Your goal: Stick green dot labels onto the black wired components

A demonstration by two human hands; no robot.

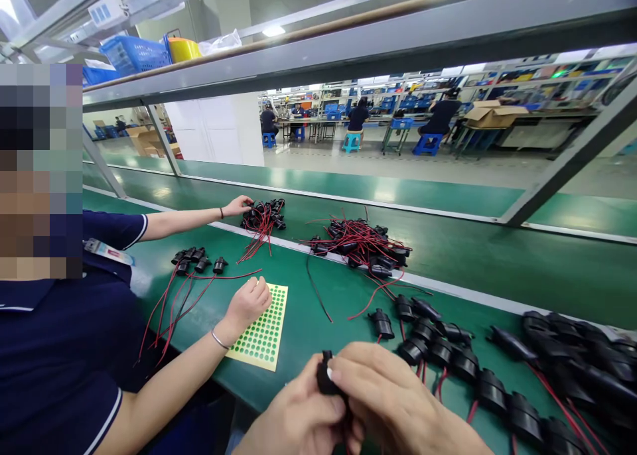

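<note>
In front of me, my left hand (298, 412) is closed around a small black part (327, 375) with a narrow stub on top, like the wired motor or pump housings on the bench. The fingers of my right hand (398, 402) press against its side. A small white spot shows at my right fingertips; I cannot tell whether it is a sticker. Similar black wired parts (440, 352) stand in rows to the right of my hands, with red wires trailing towards me. A denser heap of black parts (577, 355) lies farther right.
A co-worker's hand (251, 302) rests on a sheet of green round stickers (269, 335); the other hand (237, 206) reaches a wired pile (263, 219). Another tangled pile (358, 243) lies mid-bench. Several black parts (199, 259) stand left. A shelf beam (318, 50) crosses above.
</note>
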